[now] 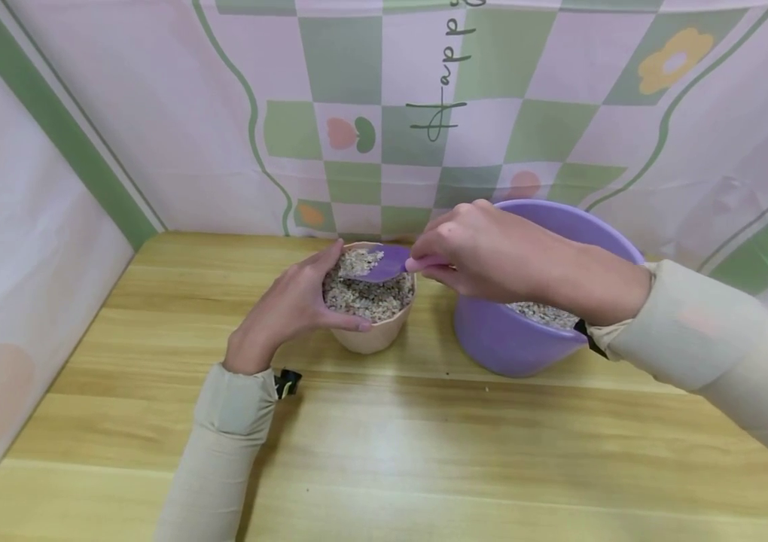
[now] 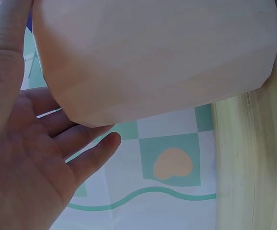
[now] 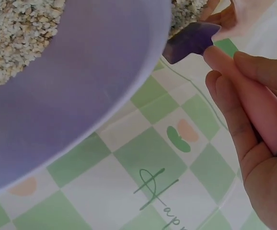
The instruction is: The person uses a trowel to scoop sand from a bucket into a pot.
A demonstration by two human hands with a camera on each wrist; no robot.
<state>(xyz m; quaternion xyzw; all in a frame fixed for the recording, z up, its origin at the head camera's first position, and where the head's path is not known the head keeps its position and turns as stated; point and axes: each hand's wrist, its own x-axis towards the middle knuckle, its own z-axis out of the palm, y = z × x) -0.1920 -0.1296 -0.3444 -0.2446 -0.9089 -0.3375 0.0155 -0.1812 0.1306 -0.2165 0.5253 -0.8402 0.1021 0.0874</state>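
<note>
A small pale-peach flowerpot (image 1: 372,339) with a faceted wall stands on the table, filled with coarse grey-beige grit (image 1: 373,302). My left hand (image 1: 287,299) grips it from the left, thumb along the near side; in the left wrist view the fingers curve round the pot wall (image 2: 153,52). My right hand (image 1: 468,248) holds a small garden trowel by its pink handle (image 3: 253,96). Its purple blade (image 1: 392,265) lies over the pot's opening, with pale grit (image 1: 361,261) on it. Whether the blade touches the grit below cannot be told.
Right of the pot stands a larger purple bucket (image 1: 516,346), containing pale grit (image 3: 18,36); the right forearm crosses above it. A few specks lie on the wooden table (image 1: 391,467). Behind hangs a checked green-and-white cloth (image 1: 418,68).
</note>
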